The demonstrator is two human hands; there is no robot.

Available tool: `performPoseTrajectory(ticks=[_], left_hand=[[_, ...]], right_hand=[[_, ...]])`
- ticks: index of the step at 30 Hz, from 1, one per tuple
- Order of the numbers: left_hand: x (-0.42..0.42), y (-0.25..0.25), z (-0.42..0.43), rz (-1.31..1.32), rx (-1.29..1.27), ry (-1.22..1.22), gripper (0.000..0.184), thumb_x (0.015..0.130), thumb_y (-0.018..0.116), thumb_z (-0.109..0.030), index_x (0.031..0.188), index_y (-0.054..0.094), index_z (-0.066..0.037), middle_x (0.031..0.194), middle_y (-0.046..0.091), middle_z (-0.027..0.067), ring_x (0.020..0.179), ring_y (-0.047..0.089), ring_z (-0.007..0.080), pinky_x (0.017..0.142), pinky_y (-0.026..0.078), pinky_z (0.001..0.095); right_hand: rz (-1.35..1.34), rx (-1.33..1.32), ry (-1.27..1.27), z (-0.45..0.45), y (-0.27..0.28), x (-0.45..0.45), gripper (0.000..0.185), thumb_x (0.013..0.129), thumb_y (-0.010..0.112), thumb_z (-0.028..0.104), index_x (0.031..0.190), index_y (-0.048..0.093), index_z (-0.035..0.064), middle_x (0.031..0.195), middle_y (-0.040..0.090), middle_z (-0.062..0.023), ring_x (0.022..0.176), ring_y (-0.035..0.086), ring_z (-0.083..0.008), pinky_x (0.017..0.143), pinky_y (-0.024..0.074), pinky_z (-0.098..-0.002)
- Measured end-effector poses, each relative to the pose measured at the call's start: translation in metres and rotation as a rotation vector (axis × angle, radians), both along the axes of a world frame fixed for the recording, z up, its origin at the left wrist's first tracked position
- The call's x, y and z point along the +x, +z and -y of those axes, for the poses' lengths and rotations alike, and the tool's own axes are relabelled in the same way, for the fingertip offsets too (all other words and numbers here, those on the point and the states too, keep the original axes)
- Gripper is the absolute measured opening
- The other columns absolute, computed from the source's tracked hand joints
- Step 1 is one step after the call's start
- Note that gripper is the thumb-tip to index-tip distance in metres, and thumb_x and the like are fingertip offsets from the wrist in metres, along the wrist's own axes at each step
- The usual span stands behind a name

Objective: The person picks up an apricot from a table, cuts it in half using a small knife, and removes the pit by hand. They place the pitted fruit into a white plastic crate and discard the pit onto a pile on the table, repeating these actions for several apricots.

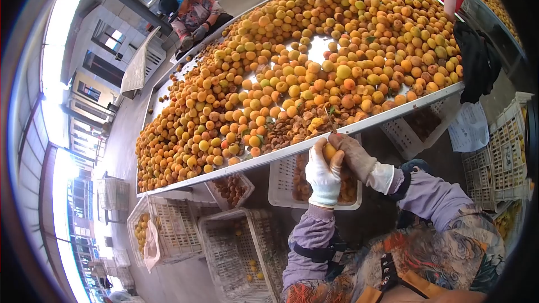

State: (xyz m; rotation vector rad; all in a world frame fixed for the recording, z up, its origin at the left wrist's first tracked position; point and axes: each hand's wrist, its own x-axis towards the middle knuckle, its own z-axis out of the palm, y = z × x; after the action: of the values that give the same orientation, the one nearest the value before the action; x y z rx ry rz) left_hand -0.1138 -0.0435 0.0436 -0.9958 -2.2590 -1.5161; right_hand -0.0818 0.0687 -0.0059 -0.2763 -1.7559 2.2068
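My left hand (324,173), in a white glove, is closed around an apricot (329,152) at the near edge of the table. My right hand (359,160), in a stained glove, presses against it from the right with fingers curled. A thin strip, perhaps a blade, rises above the right fingers; whether that hand grips it is unclear. Just beyond the rim lies a heap of split, browned apricot pieces (306,125). Whole apricots (292,78) cover much of the metal-rimmed table (269,162). Under my hands a white crate (281,191) contains more orange-brown pieces.
A co-worker (196,14) sits at the table's far left side. Plastic crates (174,224) stand on the floor at left, another crate (224,258) nearer me, and stacked crates (508,146) at right. A black cloth (476,59) hangs from the right corner near a pink bottle (450,1).
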Motion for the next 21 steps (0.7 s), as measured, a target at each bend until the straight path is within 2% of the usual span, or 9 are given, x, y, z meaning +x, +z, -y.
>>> performPoseTrajectory(ticks=[2,3,6,7,14,15,17,18,21], left_hand=[[0.0,-0.001,-0.005,-0.059,-0.003,-0.001,0.041,0.088,0.058,-0.039,0.11,0.056,-0.004,0.088,0.062,0.0135,0.079,0.062,0.0266,0.073,0.048,0.0333],[0.001,-0.001,-0.007,-0.004,0.002,0.029,0.039,0.089,0.058,-0.037,0.109,0.056,-0.003,0.088,0.063,0.0134,0.078,0.062,0.0256,0.073,0.048,0.0327],[0.003,0.003,-0.013,0.039,0.012,0.064,0.033,0.094,0.05,-0.033,0.106,0.057,-0.003,0.086,0.063,0.0135,0.076,0.061,0.0239,0.072,0.048,0.0321],[0.002,0.002,-0.014,0.051,0.027,0.066,0.033,0.095,0.049,-0.033,0.105,0.057,-0.002,0.086,0.063,0.0134,0.076,0.061,0.0235,0.072,0.048,0.032],[0.0,-0.004,-0.022,0.211,0.125,0.033,0.031,0.097,0.044,-0.029,0.102,0.056,-0.001,0.085,0.061,0.0093,0.073,0.055,0.0161,0.072,0.046,0.0278],[-0.002,-0.005,-0.021,0.161,0.077,0.01,0.031,0.097,0.045,-0.029,0.103,0.056,-0.001,0.086,0.061,0.0106,0.075,0.056,0.0171,0.072,0.046,0.0286],[-0.005,0.004,-0.022,0.068,0.005,-0.026,0.03,0.095,0.048,-0.027,0.109,0.055,0.0,0.09,0.063,0.0148,0.078,0.061,0.0227,0.071,0.048,0.0321],[-0.002,0.01,-0.018,0.093,-0.051,-0.028,0.029,0.093,0.051,-0.023,0.112,0.054,-0.001,0.091,0.063,0.0173,0.077,0.063,0.0278,0.068,0.049,0.0349],[-0.006,0.006,-0.015,0.157,-0.026,-0.064,0.026,0.089,0.056,-0.02,0.11,0.053,-0.004,0.084,0.063,0.0192,0.071,0.062,0.0315,0.064,0.049,0.037]], right_hand=[[0.075,-0.129,-0.088,0.011,0.033,0.006,0.026,0.095,0.05,0.03,0.102,0.054,0.0047,0.088,0.056,-0.0011,0.082,0.054,-0.0075,0.071,0.046,-0.0225],[0.021,-0.257,-0.124,0.015,0.023,0.001,0.025,0.094,0.051,0.029,0.102,0.054,0.0046,0.087,0.056,-0.0011,0.079,0.054,-0.0076,0.069,0.0459,-0.0221],[0.031,-0.309,-0.202,0.02,0.023,-0.004,0.023,0.092,0.056,0.025,0.1,0.053,0.0044,0.087,0.056,0.0001,0.078,0.052,-0.0057,0.068,0.0452,-0.0206],[-0.025,-0.452,-0.195,0.022,0.026,-0.005,0.021,0.092,0.057,0.024,0.098,0.053,0.0044,0.086,0.056,0.0006,0.077,0.051,-0.0048,0.067,0.0447,-0.0203],[0.044,-0.205,-0.255,0.016,0.05,-0.004,0.017,0.093,0.054,0.021,0.091,0.052,0.0047,0.078,0.051,0.0021,0.07,0.045,-0.0051,0.062,0.0417,-0.0206],[-0.081,-0.299,-0.24,0.015,0.031,-0.011,0.018,0.092,0.056,0.023,0.09,0.052,0.0053,0.077,0.052,0.0021,0.07,0.046,-0.0058,0.062,0.042,-0.0205],[-0.083,-0.313,-0.283,0.005,0.032,-0.007,0.017,0.091,0.058,0.022,0.09,0.054,0.0062,0.077,0.053,0.0024,0.07,0.047,-0.0061,0.062,0.0423,-0.0204],[-0.087,-0.337,-0.302,0.005,0.033,-0.009,0.016,0.089,0.061,0.022,0.09,0.055,0.007,0.076,0.053,0.0027,0.071,0.049,-0.0065,0.062,0.0426,-0.0204],[-0.072,-0.362,-0.219,-0.006,0.027,-0.006,0.011,0.086,0.065,0.019,0.09,0.059,0.0096,0.077,0.055,0.0039,0.072,0.052,-0.006,0.061,0.0432,-0.0201]])
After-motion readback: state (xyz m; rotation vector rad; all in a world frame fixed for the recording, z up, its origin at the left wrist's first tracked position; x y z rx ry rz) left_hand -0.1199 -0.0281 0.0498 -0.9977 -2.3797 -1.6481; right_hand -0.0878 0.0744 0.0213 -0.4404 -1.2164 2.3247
